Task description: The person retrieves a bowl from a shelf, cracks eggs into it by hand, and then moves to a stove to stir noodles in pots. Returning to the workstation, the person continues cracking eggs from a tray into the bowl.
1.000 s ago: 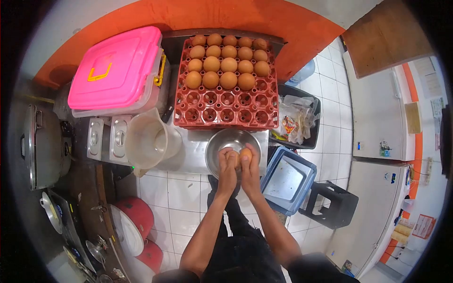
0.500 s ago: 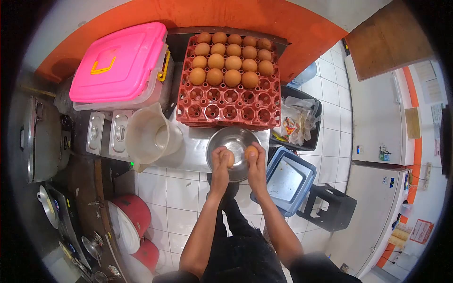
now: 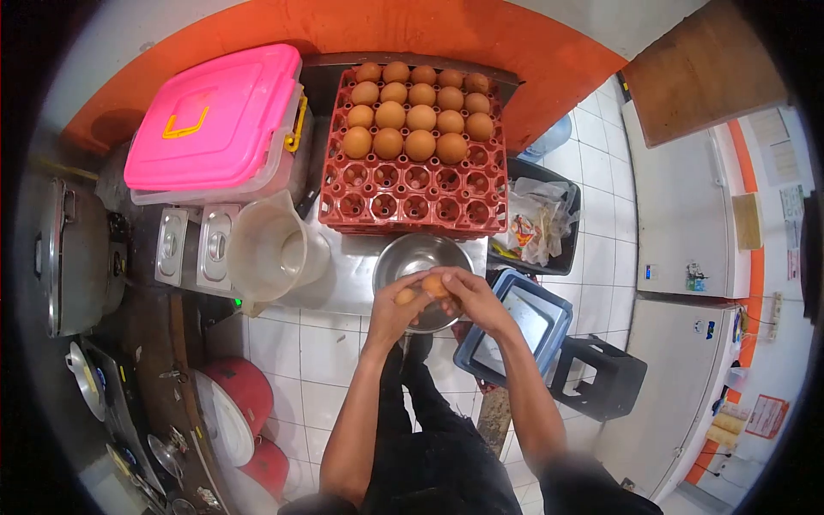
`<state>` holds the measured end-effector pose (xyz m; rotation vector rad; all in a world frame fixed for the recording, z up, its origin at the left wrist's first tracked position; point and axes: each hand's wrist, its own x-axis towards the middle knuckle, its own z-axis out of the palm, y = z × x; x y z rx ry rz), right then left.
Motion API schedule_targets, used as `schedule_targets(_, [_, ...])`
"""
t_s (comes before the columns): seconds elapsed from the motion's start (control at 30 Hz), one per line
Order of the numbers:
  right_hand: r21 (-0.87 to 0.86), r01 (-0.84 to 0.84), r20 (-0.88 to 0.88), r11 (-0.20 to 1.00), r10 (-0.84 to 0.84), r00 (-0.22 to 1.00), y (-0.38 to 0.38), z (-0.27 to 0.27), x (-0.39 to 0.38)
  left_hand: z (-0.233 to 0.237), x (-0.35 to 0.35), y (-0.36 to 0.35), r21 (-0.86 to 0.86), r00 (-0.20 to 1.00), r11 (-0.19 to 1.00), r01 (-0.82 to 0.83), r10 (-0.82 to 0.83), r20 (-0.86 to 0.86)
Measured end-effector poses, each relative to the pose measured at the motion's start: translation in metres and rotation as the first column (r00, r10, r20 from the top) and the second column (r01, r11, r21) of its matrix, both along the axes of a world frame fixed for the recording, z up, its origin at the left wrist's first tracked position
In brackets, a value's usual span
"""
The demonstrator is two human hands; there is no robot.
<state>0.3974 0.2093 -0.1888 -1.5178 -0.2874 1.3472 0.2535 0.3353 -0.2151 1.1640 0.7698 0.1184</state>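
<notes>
Over a round steel bowl (image 3: 403, 254), both hands are close together, fingers touching or nearly so. My left hand (image 3: 393, 311) is closed around a brown egg (image 3: 405, 296). My right hand (image 3: 475, 300) grips another brown egg (image 3: 436, 285), beside the fingertips of my left hand. Just beyond the bowl stands a stack of red egg trays (image 3: 414, 206), with several brown eggs in its far rows and empty cups in its near rows. Whether the held eggs are cracked cannot be made out.
Left of the bowl stand a translucent pitcher (image 3: 276, 249), steel lidded containers (image 3: 216, 245) and a pink-lidded box (image 3: 215, 120). To the right are a black bin (image 3: 562, 249) with plastic wrappers, a blue tray (image 3: 554, 330) and a black stool (image 3: 614, 378).
Both hands have come together over the near part of the bowl, bringing the two eggs near each other. They were apart before.
</notes>
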Motion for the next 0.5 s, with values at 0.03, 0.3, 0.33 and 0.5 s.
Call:
schedule_targets(0.03, [0.003, -0.024, 0.024, 1.0, 0.024, 0.999, -0.001, 0.0, 0.002, 0.0, 0.002, 0.0, 0.018, 1.0, 1.0, -0.001, 0.001, -0.011])
schedule_targets(0.3, [-0.061, -0.196, 0.328, 0.979, 0.205, 0.922, -0.005, -0.016, 0.011, 0.003, 0.006, 0.008, 0.094, 0.979, 0.988, 0.124, -0.106, -0.175])
schedule_targets(0.33, [-0.043, -0.18, 0.336, 0.983, 0.184, 0.924, -0.005, -0.017, 0.009, 0.003, 0.007, 0.009, 0.128, 0.975, 0.982, 0.139, -0.114, -0.189])
schedule_targets(0.5, [-0.097, -0.144, 0.4, 0.985, 0.171, 0.9, -0.005, -0.017, 0.003, 0.003, 0.01, 0.01, 0.229, 0.97, 0.957, 0.177, -0.13, -0.207])
